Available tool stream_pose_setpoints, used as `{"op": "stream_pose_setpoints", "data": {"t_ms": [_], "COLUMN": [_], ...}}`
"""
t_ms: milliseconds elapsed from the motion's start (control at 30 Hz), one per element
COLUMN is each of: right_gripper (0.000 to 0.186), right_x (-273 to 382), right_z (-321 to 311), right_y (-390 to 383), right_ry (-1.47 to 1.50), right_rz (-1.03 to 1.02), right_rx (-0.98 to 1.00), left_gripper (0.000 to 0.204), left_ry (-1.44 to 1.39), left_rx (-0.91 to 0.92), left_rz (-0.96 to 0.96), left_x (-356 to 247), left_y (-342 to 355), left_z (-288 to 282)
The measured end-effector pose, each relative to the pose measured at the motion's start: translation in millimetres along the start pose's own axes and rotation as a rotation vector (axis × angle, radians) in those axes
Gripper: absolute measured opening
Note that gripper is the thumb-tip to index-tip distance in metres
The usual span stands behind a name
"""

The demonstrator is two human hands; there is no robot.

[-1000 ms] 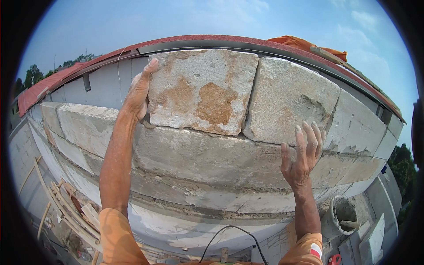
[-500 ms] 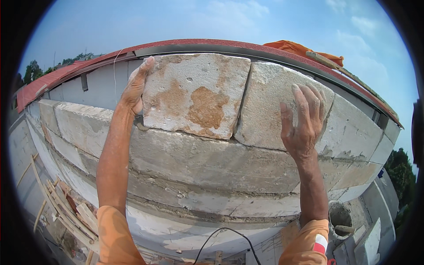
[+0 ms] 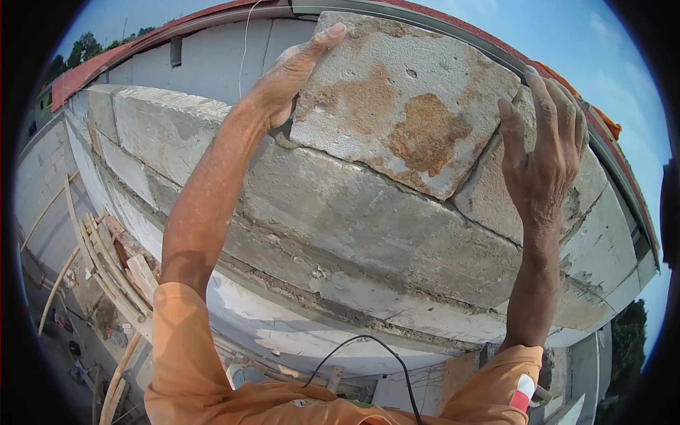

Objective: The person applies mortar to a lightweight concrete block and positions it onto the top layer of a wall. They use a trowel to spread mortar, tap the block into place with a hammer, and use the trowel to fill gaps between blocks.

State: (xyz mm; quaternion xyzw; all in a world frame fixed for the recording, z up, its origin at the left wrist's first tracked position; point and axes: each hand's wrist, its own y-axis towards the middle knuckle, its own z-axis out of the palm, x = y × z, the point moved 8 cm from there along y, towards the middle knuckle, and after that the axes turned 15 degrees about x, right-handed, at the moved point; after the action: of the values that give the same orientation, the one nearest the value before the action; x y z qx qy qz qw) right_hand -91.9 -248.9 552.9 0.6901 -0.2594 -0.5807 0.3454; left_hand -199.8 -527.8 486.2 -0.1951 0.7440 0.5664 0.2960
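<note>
The block (image 3: pixel 354 106) is pale, rough and pitted, with roughly straight edges, a chipped lower edge and a rust-brown stain (image 3: pixel 428 134) across its face. It sits tilted in view on top of the wall (image 3: pixel 368 205), whose grey blocks are smeared with coarse mortar below it. A narrow dark joint divides its right end from a second block (image 3: pixel 489 180), equally grainy. Behind and above the block runs the red roof (image 3: pixel 78 74); a thin white wire (image 3: pixel 247 49) hangs to its left. Far below it on the left lie slender wooden poles (image 3: pixel 113 276), and below it a black cable (image 3: pixel 397 354) arches.

The left hand (image 3: pixel 294 78) lies against the block's left end, thumb extended along the upper corner; the other fingers are mostly hidden, so how far they close cannot be told. The right hand (image 3: pixel 545 134) is open before the block's right end, fingers raised and slightly curved, gripping nothing; whether it touches either block is unclear.
</note>
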Motion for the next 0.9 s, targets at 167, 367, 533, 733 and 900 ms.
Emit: {"op": "stream_pose_setpoints", "data": {"t_ms": [167,367,533,733,900], "right_gripper": [0.051,0.051,0.052,0.055,0.05], "right_x": [0.3,9.2,16.2,23.6,22.4], "right_z": [7.5,27.4,42.7,43.3,47.8], "right_y": [-7.5,-16.1,-18.8,-15.4,-16.4], "right_ry": [-0.004,0.027,0.044,0.072,0.117], "right_rz": [0.048,0.074,0.083,0.086,0.066], "right_rx": [0.045,0.171,0.22,0.212,0.203], "left_gripper": [0.122,0.126,0.123,0.121,0.122], "left_ry": [0.075,0.058,0.035,0.091,0.044], "left_rx": [-0.091,-0.099,-0.106,-0.136,-0.103], "left_rz": [-0.1,-0.152,-0.155,-0.138,-0.145], "left_x": [26.9,29.8,28.9,27.7,29.5], "left_y": [-3.2,4.0,4.3,4.2,4.5], "left_z": [-12.5,-10.2,-9.2,-19.7,-8.4]}}
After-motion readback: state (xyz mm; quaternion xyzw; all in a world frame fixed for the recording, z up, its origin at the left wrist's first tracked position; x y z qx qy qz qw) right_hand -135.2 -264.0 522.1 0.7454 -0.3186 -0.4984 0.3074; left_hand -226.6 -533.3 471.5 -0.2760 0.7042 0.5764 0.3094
